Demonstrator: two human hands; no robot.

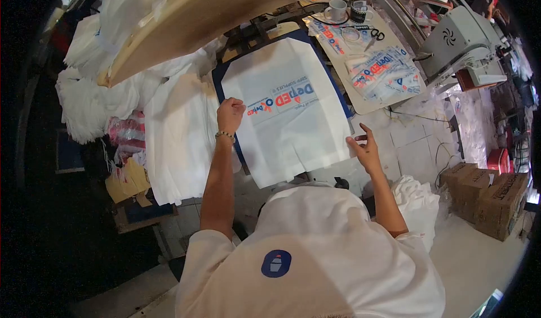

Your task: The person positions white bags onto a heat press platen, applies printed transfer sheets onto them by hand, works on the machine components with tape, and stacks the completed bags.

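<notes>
Has the left hand at the left edge of the white sheet, fingers curled in and fingertips drawn together; cannot tell whether any of the edge is caught between them. Has the right hand at the right edge, near the lower right corner, thumb and fingers apart, with the thumb close to the edge; cannot tell whether touching. Wears a beaded bracelet on the left wrist. Between the hands, lying over the navy board, the white sheet, with navy showing along both sides and a lower edge reaching past toward the body. Across the middle of the sheet, a greyish rectangular area with blue and red lettering, set at a slant. Above and to the left, tilted over the far part, a large tan panel. To the left, a long white stack just beside the board, then a heap of white cloth farther out. To the right, on the pale surface, printed clear sheets, black-handled scissors, a roll of tape and a white mug. Farther right, a light grey machine, and below, brown cardboard boxes.
</notes>
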